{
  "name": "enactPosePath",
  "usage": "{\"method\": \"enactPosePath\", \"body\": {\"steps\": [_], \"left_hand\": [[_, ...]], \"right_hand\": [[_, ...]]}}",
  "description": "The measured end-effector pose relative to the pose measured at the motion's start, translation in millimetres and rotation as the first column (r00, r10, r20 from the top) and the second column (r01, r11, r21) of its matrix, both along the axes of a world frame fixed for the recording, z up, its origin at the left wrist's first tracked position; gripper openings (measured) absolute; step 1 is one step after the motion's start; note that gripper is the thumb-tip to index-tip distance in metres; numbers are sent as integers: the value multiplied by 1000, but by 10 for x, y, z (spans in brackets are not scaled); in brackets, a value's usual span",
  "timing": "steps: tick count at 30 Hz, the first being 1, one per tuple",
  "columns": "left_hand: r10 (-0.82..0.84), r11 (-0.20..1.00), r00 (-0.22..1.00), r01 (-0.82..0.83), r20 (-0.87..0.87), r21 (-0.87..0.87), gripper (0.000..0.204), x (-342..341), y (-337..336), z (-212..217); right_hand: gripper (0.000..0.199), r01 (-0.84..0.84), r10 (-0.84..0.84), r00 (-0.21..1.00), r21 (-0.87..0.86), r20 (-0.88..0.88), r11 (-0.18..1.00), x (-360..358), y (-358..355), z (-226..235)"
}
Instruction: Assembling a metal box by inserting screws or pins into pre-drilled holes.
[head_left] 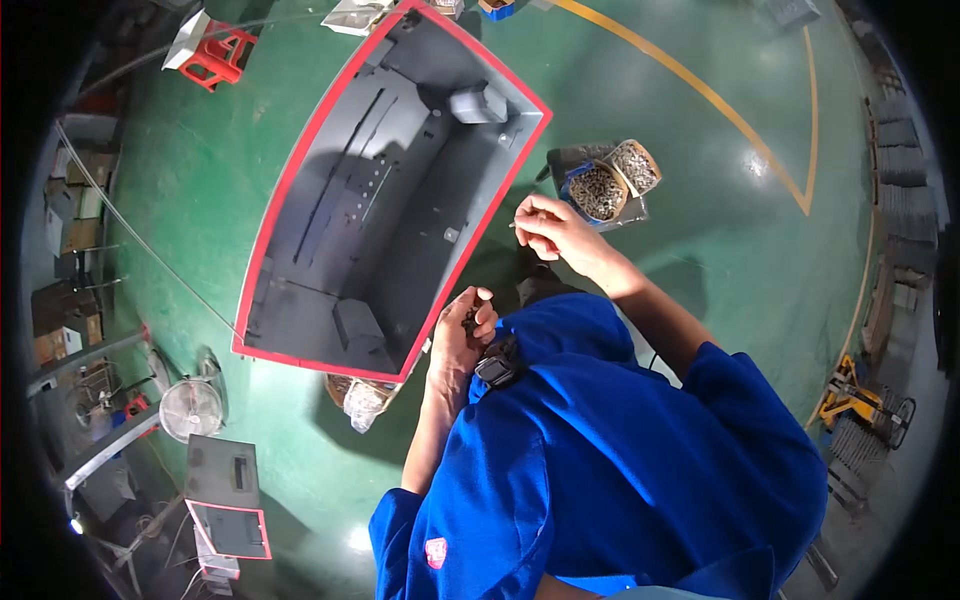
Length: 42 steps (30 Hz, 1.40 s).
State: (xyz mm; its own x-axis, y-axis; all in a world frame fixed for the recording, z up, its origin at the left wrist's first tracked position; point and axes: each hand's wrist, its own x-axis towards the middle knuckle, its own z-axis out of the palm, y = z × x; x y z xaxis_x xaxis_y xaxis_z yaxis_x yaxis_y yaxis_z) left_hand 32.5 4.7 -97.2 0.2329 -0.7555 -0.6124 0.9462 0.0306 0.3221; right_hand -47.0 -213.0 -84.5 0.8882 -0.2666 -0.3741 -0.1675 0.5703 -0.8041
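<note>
My left hand (463,335) is curled, palm up, around several small dark metal pieces that look like fasteners. It is close to the lower right edge of a large grey metal cabinet (400,215) with a red-edged rim. My right hand (560,235) pinches a small metal piece (513,225) just outside the cabinet's right rim. The exact kind of that piece is too small to tell. Inside the cabinet are slots, a row of small holes and grey box-shaped brackets (478,104). Beyond my right hand stands a round container (597,190) full of small metal parts.
A second container (634,166) of metal parts adjoins the first one. A plastic-wrapped bundle (364,402) sits under the cabinet's near end. Further off are a red stool (215,58), a floor fan (191,409), a smaller grey box (222,470) and a yellow pallet truck (848,400).
</note>
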Motion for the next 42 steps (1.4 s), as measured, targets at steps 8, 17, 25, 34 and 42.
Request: {"method": "enactPosePath", "body": {"steps": [8, 17, 25, 34, 42], "left_hand": [[-47, 991, 995, 35, 90, 129, 34, 104, -101, -456], [350, 896, 920, -384, 174, 225, 32, -8, -103, -765], [574, 781, 807, -591, 141, 204, 13, -105, -158, -1043], [711, 660, 690, -721, 132, 212, 14, -190, -109, -1059], [750, 595, 632, -774, 197, 219, 9, -294, -65, -1200]], "right_hand": [[12, 217, -218, 976, 32, 28, 976, 269, -813, -276], [17, 342, -339, 940, -76, 49, 937, 1074, -1498, -869], [16, 264, -268, 961, 63, 71, 963, 1427, -1426, -1349], [32, 175, -172, 984, 66, -44, 982, 1296, -1386, -1146], [22, 63, 15, 974, 336, -225, 940, 1015, -1303, -1416]]}}
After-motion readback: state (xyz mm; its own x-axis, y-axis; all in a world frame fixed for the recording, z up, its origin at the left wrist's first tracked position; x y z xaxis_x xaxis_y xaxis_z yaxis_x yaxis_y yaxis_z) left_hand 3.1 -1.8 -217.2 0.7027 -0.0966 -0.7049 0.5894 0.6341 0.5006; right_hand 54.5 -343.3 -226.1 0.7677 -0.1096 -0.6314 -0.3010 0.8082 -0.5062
